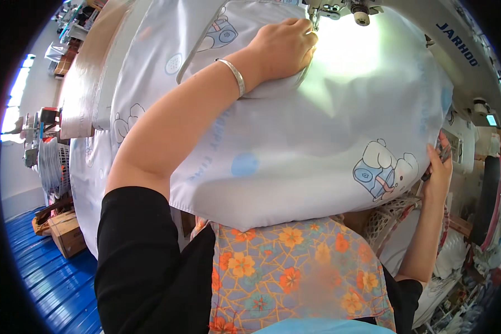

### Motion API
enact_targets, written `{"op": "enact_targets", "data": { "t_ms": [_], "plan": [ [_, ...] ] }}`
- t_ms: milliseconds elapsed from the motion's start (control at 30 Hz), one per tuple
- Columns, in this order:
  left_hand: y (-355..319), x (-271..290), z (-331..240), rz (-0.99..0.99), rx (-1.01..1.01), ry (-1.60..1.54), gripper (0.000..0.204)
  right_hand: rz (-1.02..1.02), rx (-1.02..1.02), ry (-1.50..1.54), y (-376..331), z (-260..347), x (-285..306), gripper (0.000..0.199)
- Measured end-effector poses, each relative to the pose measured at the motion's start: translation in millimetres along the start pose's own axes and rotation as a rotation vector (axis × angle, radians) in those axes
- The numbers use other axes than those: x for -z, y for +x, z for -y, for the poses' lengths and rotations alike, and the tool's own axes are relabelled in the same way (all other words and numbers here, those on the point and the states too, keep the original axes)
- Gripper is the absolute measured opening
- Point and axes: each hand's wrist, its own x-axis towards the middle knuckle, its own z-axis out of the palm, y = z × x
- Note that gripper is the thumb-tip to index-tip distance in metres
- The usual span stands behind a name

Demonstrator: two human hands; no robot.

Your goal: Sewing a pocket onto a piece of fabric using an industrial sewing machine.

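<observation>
A large pale blue-white fabric (317, 133) printed with cartoon animals and blue dots is spread over a sewing machine table. My left hand (281, 47), with a silver bangle on the wrist, presses a folded part of the fabric down right beside the needle area of the white sewing machine (339, 10). My right hand (440, 167) is at the fabric's right edge, fingers closed on a small dark tool that looks like snips; the fabric hides part of it.
The sewing machine's white arm (462, 61) curves along the right. A white mesh basket (387, 214) sits under the fabric's right corner. Cardboard boxes (64, 231) stand on the blue floor (50, 284) at left. Cloth piles (462, 261) lie at the right.
</observation>
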Motion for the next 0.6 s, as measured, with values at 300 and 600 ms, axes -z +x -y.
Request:
{"op": "enact_targets", "data": {
  "t_ms": [300,600],
  "plan": [
    [-18,-1,-6,-0.099,-0.083,-0.013,0.032,0.079,0.248,-0.439,-36,-21,40,0.046],
    [-16,-4,-6,-0.020,-0.053,-0.072,0.031,0.056,0.186,-0.445,-13,-20,29,0.032]
  ]
}}
